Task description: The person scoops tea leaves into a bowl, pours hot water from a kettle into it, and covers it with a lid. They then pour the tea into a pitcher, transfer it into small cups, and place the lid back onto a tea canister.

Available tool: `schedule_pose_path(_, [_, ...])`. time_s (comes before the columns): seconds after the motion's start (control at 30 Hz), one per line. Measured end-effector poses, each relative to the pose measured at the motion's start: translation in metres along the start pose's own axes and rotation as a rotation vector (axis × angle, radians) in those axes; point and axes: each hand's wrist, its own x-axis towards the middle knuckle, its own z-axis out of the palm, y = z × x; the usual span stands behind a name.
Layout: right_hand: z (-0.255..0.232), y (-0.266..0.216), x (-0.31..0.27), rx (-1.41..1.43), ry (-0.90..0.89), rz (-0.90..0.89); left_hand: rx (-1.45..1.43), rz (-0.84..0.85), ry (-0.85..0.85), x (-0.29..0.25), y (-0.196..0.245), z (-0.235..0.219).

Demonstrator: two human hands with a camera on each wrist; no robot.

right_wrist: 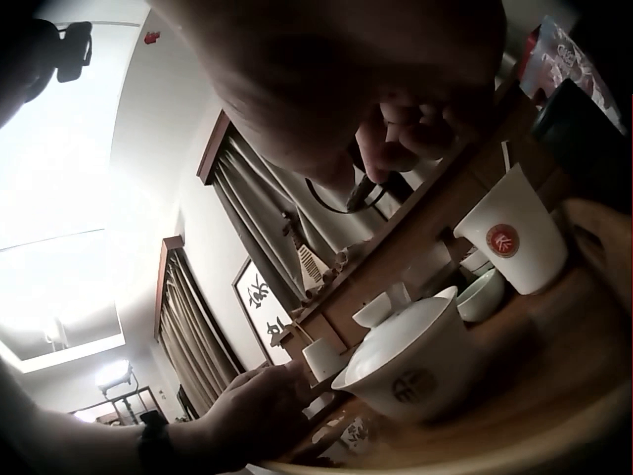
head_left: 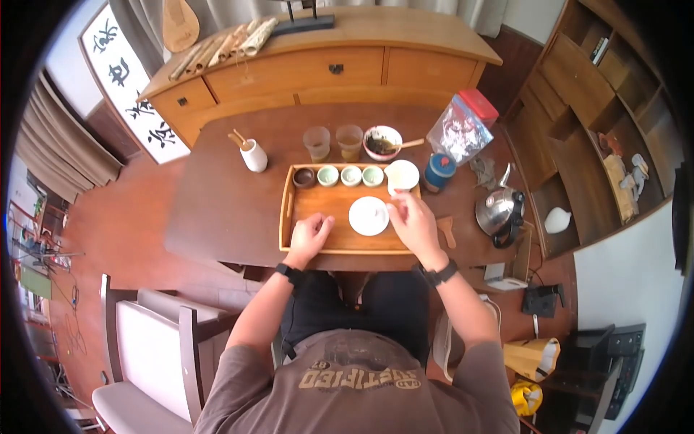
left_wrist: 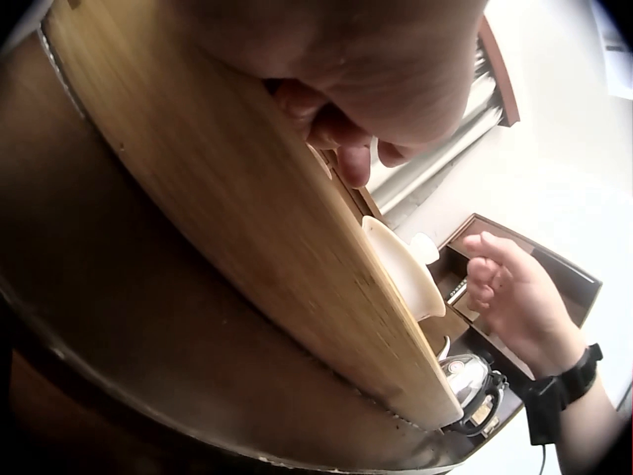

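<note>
A white lidded gaiwan (head_left: 369, 216) stands on a wooden tea tray (head_left: 318, 202); its lid knob (right_wrist: 384, 309) shows in the right wrist view. My right hand (head_left: 413, 224) hovers just right of the gaiwan, fingers loosely bent with nothing between them. In the left wrist view that right hand (left_wrist: 519, 297) appears raised above the tray. My left hand (head_left: 309, 237) hangs loosely curled over the tray's front left part, holding nothing. Behind the gaiwan stands a white pitcher (right_wrist: 519, 237) with a red seal. Small pale green cups (head_left: 350, 176) and a dark cup (head_left: 303, 177) line the tray's back.
Behind the tray stand two clear cups (head_left: 316, 143), a bowl (head_left: 382, 142) with dark leaves and a wooden utensil, and a white holder (head_left: 253, 155). To the right are a blue canister (head_left: 439, 172), a plastic bag (head_left: 460, 132) and a steel kettle (head_left: 499, 215).
</note>
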Motion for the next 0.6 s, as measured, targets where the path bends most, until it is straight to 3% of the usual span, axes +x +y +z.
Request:
schedule_pose_path(0.07, [-0.001, 0.024, -0.01, 0.302, 0.193, 0.118, 0.004, 0.024, 0.028, 0.001, 0.0, 0.002])
schedule_pose_path(0.17, [-0.008, 0.06, -0.029, 0.325, 0.321, 0.163, 0.036, -0.006, 0.036, 0.001, -0.001, 0.003])
schedule_pose_path(0.27, [-0.015, 0.08, -0.052, 0.291, 0.358, 0.263, -0.028, -0.01, 0.106, 0.002, -0.005, 0.008])
schedule_pose_path(0.43, [-0.009, 0.121, -0.078, 0.352, 0.41, 0.258, -0.022, -0.016, 0.141, 0.004, -0.009, 0.011])
schedule_pose_path(0.6, [-0.002, 0.137, -0.09, 0.217, 0.451, 0.226, -0.004, -0.033, 0.151, 0.003, -0.01, 0.012])
